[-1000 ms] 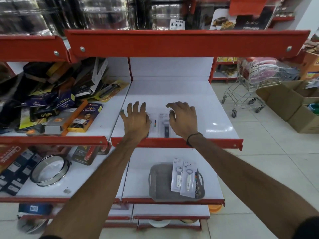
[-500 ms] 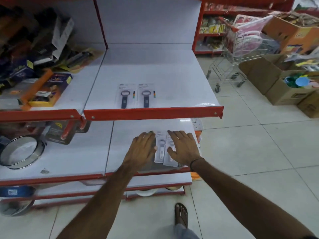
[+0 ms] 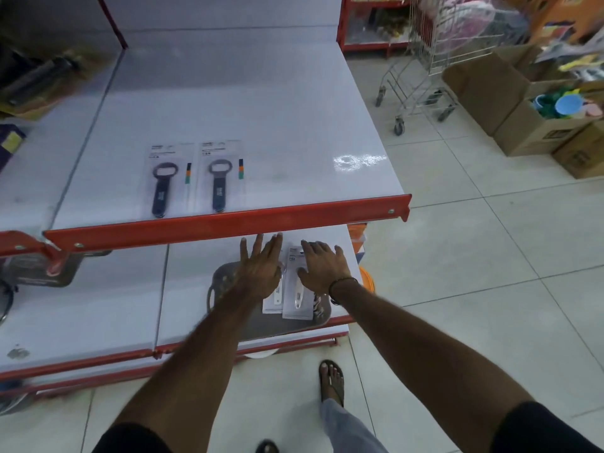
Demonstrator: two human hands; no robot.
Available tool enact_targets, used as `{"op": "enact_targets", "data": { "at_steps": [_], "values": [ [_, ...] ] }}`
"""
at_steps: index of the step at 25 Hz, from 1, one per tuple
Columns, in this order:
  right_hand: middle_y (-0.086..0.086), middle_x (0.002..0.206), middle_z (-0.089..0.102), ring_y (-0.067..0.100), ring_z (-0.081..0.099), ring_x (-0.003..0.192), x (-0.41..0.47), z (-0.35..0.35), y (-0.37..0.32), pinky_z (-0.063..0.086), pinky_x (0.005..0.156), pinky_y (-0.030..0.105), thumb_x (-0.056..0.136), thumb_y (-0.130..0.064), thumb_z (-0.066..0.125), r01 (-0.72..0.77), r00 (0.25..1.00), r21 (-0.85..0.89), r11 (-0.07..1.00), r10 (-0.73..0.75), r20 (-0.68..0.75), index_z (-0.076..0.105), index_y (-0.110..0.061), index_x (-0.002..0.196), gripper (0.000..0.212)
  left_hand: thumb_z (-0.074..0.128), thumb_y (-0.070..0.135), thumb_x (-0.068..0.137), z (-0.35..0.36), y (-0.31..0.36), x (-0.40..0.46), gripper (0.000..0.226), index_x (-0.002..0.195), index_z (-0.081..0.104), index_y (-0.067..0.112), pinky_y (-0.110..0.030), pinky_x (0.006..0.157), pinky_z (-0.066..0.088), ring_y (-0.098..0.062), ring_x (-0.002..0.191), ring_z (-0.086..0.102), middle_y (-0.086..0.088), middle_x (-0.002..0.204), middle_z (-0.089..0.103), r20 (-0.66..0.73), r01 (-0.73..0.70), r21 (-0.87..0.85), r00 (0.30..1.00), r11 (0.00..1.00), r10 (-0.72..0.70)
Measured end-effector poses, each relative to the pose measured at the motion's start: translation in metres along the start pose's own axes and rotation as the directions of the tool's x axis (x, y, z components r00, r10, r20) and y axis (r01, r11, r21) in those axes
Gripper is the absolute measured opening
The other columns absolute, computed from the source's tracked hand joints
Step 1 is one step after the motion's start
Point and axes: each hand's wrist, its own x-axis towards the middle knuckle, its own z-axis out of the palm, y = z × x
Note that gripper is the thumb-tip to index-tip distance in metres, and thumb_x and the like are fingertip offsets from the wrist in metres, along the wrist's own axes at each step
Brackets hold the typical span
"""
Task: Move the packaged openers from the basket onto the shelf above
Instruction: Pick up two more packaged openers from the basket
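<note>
Two packaged openers with dark handles lie side by side near the front edge of the white upper shelf. On the lower shelf sits a grey basket holding two white-carded openers. My left hand lies flat over the left card, fingers spread. My right hand rests flat on the right card, fingers apart. Neither hand has closed around a card.
The red front lip of the upper shelf overhangs just above my fingertips. Boxed goods crowd the left bay. A shopping cart and cardboard boxes stand on the tiled floor at right. My sandalled foot is below.
Both hands left the two dark-handled openers on the upper shelf and dropped to the basket below, now lying over the two white cards. The view tilted downward.
</note>
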Motion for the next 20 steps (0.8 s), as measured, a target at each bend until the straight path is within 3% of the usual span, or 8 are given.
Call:
{"op": "enact_targets", "data": {
  "at_steps": [2,5,8,11,13,15,17,20],
  "values": [
    [0.009,0.154,0.046,0.032,0.042,0.142,0.001,-0.001,0.002,0.030,0.117,0.057,0.095,-0.039,0.054,0.004,0.998,0.016,1.000,-0.003,-0.059,0.034,-0.014,0.150,0.064,0.083,0.041,0.074,-0.003,0.000,0.010,0.085,0.144,0.051,0.006,-0.074,0.110,0.030,-0.045,0.137,0.048,-0.016,0.144,0.057,-0.056,0.007,0.023,0.998,1.000,-0.006],
    [0.011,0.142,0.054,0.032,0.051,0.130,-0.003,-0.010,0.002,0.038,0.110,0.051,0.094,-0.031,0.057,0.031,0.991,0.029,0.999,-0.027,-0.134,0.047,-0.013,0.141,0.051,0.078,0.034,0.082,-0.014,-0.002,0.016,0.075,0.147,0.048,0.011,-0.063,0.121,0.011,-0.041,0.146,0.035,-0.015,0.156,0.044,-0.078,0.062,-0.019,0.995,0.998,-0.063],
    [0.010,0.131,0.060,0.032,0.055,0.122,-0.016,-0.024,-0.003,0.043,0.104,0.048,0.093,-0.024,0.058,0.066,0.976,0.054,0.996,-0.053,-0.210,0.057,-0.015,0.132,0.040,0.073,0.021,0.088,-0.032,-0.001,0.009,0.043,0.129,0.062,0.014,-0.051,0.123,0.025,-0.030,0.131,0.054,-0.009,0.139,0.061,-0.088,0.080,-0.047,0.993,0.996,-0.084],
    [0.009,0.124,0.068,0.034,0.062,0.113,-0.035,-0.033,-0.014,0.045,0.098,0.046,0.095,-0.017,0.050,0.064,0.973,0.159,0.985,-0.026,-0.227,0.057,-0.017,0.124,0.030,0.063,0.013,0.091,-0.051,0.000,-0.009,0.029,0.120,0.063,0.012,-0.039,0.098,0.052,-0.028,0.099,0.067,-0.009,0.118,0.070,-0.098,0.106,-0.151,0.988,0.983,-0.121],
    [0.008,0.124,0.070,0.033,0.066,0.109,-0.054,-0.037,-0.026,0.048,0.098,0.046,0.096,-0.016,0.048,0.077,0.971,0.207,0.975,-0.026,-0.239,0.054,-0.019,0.120,0.024,0.062,0.017,0.092,-0.065,0.004,-0.031,0.027,0.119,0.059,0.017,-0.042,0.087,0.058,-0.028,0.092,0.067,-0.007,0.110,0.072,-0.081,0.126,-0.182,0.986,0.975,-0.143],
    [0.008,0.124,0.070,0.032,0.067,0.108,-0.079,-0.044,-0.038,0.050,0.099,0.043,0.097,-0.017,0.051,0.126,0.949,0.206,0.970,-0.057,-0.311,0.053,-0.020,0.118,0.021,0.065,0.022,0.090,-0.081,0.009,-0.058,0.030,0.118,0.055,0.021,-0.044,0.092,0.054,-0.028,0.096,0.065,-0.004,0.111,0.071,-0.062,0.107,-0.171,0.991,0.980,-0.119],
    [0.007,0.122,0.070,0.030,0.066,0.105,-0.103,-0.056,-0.043,0.051,0.096,0.042,0.098,-0.017,0.052,0.188,0.907,0.173,0.967,-0.103,-0.409,0.053,-0.021,0.120,0.023,0.073,0.022,0.084,-0.101,0.011,-0.083,0.038,0.118,0.055,0.023,-0.040,0.095,0.046,-0.024,0.096,0.066,-0.002,0.111,0.071,-0.139,0.052,-0.129,0.988,0.990,-0.070],
    [0.007,0.116,0.070,0.029,0.066,0.099,-0.140,-0.094,-0.047,0.055,0.086,0.043,0.098,-0.015,0.049,0.292,0.817,0.127,0.948,-0.178,-0.548,0.054,-0.020,0.123,0.025,0.074,0.003,0.077,-0.151,0.005,-0.116,0.046,0.118,0.059,0.019,-0.039,0.088,0.042,-0.024,0.095,0.067,-0.003,0.109,0.072,-0.358,-0.021,-0.045,0.934,0.999,0.004]
  ]
}}
